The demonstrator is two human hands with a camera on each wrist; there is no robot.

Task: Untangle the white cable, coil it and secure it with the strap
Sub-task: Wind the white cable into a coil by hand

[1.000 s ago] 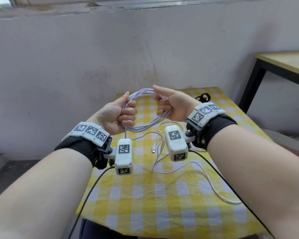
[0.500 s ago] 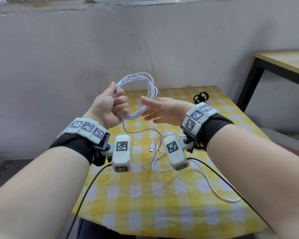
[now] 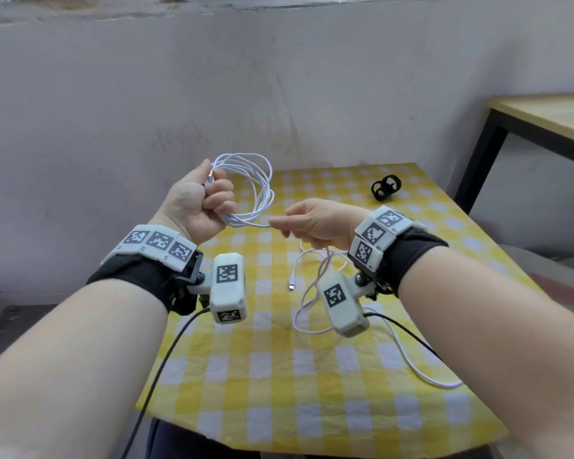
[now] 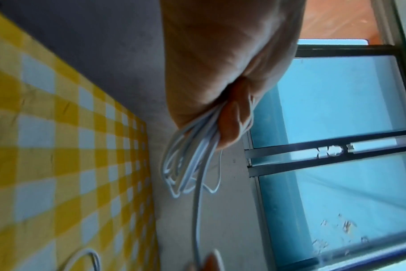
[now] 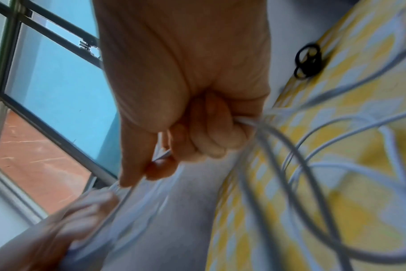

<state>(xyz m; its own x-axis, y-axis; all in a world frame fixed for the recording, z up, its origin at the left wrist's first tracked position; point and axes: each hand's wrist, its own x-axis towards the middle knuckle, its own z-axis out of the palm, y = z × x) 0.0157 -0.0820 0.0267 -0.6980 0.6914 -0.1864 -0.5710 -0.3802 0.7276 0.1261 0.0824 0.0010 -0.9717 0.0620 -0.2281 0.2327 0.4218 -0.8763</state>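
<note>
The left hand is closed in a fist around the finished loops of the white cable, holding them above the far left part of the yellow checked table. The right hand pinches the free run of the same cable between thumb and fingertips, just beside the coil. The rest of the cable hangs down from this hand and lies in loose curves on the table, with its plug end in the middle. I think the step is to lay one more loop — for this the right hand should let the cable slide, give each turn the same size and avoid twists. The black strap waits near the table's far right corner. No container is visible here.
</note>
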